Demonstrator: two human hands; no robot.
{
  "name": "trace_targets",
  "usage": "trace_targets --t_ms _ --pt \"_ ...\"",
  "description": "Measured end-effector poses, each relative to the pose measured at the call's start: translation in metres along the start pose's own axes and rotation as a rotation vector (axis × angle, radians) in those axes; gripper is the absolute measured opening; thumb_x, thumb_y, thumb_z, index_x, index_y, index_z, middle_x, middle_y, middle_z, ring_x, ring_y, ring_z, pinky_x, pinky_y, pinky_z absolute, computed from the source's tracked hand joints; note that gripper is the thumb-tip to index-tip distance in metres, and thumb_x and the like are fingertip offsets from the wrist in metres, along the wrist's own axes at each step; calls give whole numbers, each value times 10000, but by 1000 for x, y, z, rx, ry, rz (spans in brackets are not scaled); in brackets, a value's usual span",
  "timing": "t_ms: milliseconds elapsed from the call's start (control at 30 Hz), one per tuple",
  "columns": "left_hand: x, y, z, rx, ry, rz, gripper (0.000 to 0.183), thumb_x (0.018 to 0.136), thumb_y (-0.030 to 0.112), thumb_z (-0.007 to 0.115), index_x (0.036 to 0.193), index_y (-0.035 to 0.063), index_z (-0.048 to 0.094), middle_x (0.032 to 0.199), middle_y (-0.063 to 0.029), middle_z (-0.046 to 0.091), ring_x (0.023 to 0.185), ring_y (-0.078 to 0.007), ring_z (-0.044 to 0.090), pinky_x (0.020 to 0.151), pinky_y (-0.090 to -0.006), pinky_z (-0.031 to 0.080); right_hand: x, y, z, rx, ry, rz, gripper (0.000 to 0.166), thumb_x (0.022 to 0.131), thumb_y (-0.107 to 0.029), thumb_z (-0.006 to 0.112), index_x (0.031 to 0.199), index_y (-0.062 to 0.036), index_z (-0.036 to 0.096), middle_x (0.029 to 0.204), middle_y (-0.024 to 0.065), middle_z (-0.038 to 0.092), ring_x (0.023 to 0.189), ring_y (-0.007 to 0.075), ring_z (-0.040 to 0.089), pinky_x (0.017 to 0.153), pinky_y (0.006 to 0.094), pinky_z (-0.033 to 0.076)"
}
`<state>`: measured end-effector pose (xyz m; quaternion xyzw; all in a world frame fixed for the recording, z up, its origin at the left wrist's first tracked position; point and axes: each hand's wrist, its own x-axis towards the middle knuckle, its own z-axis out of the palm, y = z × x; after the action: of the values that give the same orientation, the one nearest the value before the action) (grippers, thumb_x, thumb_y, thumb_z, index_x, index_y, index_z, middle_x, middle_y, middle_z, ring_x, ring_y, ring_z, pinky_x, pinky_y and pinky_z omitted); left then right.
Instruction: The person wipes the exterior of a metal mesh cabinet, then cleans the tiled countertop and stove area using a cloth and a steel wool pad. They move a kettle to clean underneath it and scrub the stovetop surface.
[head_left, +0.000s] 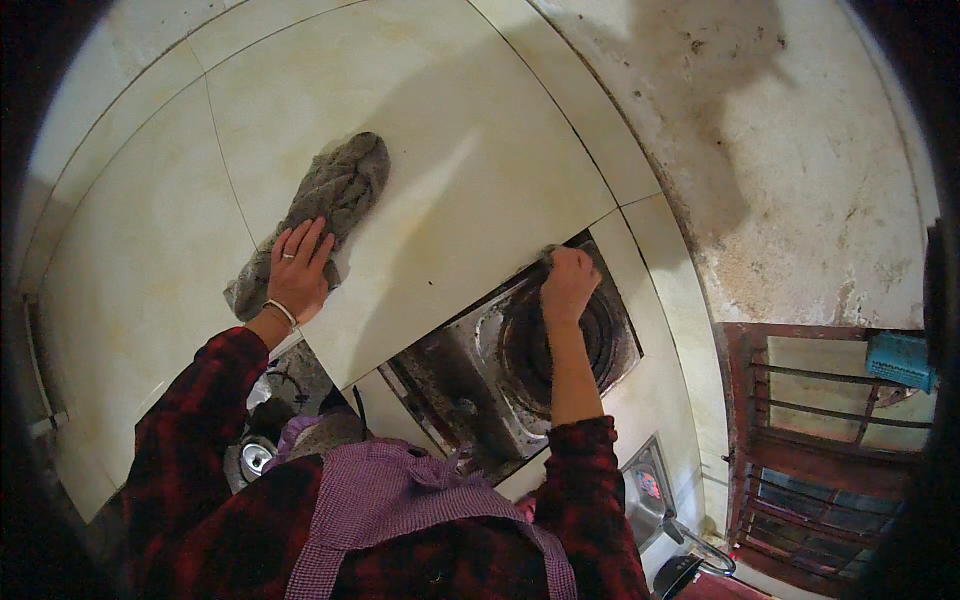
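Observation:
My left hand (300, 274) lies on a folded grey cloth (349, 176) on the pale tiled countertop (442, 187). Its fingers are spread slightly over the fabric. My right hand (570, 283) is closed over the far edge of a built-in cooktop (446, 375). A small greyish scrubber or rag (549, 253) shows at its fingertips, mostly covered by them. Beneath that hand and forearm is a dark round burner (517, 352), partly hidden, with stained metal around it.
A sink (649, 495) with a faucet (705, 546) is at the lower right, near a black pan (677, 576). A blue plastic basket (900, 360) hangs by the barred window (814, 390). Stained wall (810, 225) borders the counter. Below its front edge is a round metal object (256, 456).

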<state>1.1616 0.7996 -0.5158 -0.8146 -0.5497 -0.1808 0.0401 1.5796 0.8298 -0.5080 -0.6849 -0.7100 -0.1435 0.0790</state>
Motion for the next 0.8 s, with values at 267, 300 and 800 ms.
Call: trace_targets --t_ms 267,300,800 --pt "-4 -4 2 20 -4 -17 559 650 55 590 1208 35 550 1393 -138 411 1303 -291 362 1090 -470 236 -28 -43 -15 303 27 -137 241 713 -26 577 935 -116 594 930 44 603 989 287 539 745 445 374" --pt "-3 -2 -4 13 -13 -27 558 651 54 590 1207 34 550 1396 -139 408 1304 -293 359 1090 -471 237 -27 -28 -8 307 0 -144 292 712 -29 594 987 -127 594 970 44 589 1037 275 521 787 449 376" --pt "-2 3 2 36 -46 5 581 660 59 586 1237 37 526 1424 -135 367 1328 -288 327 1103 -464 218 12 38 16 66 54 108 214 755 -33 560 930 -139 624 1004 39 597 1033 278 518 744 450 385"
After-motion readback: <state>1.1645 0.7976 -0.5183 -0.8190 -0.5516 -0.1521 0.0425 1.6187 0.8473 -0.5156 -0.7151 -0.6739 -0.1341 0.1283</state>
